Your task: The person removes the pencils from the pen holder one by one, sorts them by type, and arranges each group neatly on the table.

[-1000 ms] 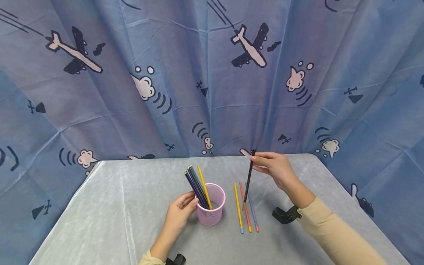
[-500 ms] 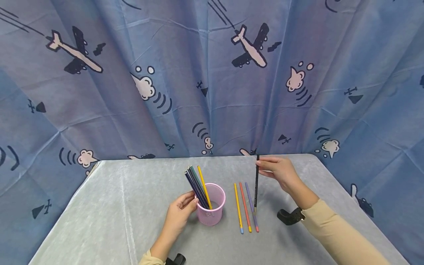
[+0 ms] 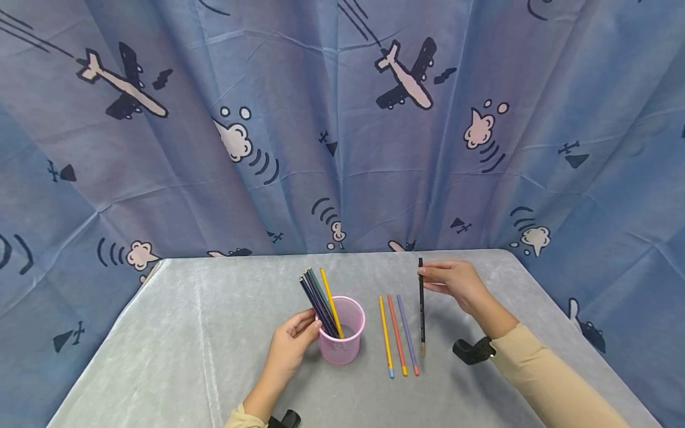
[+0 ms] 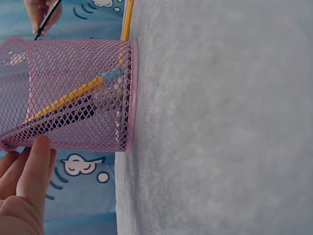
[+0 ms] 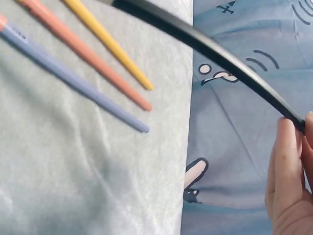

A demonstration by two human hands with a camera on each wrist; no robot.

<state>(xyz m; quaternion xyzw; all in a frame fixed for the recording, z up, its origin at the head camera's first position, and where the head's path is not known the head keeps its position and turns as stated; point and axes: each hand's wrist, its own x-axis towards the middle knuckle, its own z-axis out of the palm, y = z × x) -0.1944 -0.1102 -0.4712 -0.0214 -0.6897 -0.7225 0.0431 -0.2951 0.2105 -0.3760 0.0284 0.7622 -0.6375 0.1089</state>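
My left hand (image 3: 289, 345) grips the left side of a pink mesh pencil cup (image 3: 342, 352) near its rim. The cup stands upright on the table. Several dark pencils (image 3: 319, 304) and a yellow pencil (image 3: 330, 300) lean leftward inside it; the left wrist view shows their lower ends through the mesh. To the right, my right hand (image 3: 453, 282) pinches a black pencil (image 3: 422, 309) near its top, pale end downward. It hangs nearly vertical beside three pencils lying side by side: yellow (image 3: 386, 336), orange-red (image 3: 398, 336) and purple (image 3: 408, 336).
A pale grey cloth covers the table (image 3: 225, 356). Behind its far edge hangs a blue curtain (image 3: 289, 119) printed with airplanes. Black straps with camera mounts (image 3: 473, 351) sit at both wrists.
My right hand has moved rightward and a little nearer with the black pencil, from over the lying pencils to their right side. The pencil has turned more upright. My left hand and the cup stay put.
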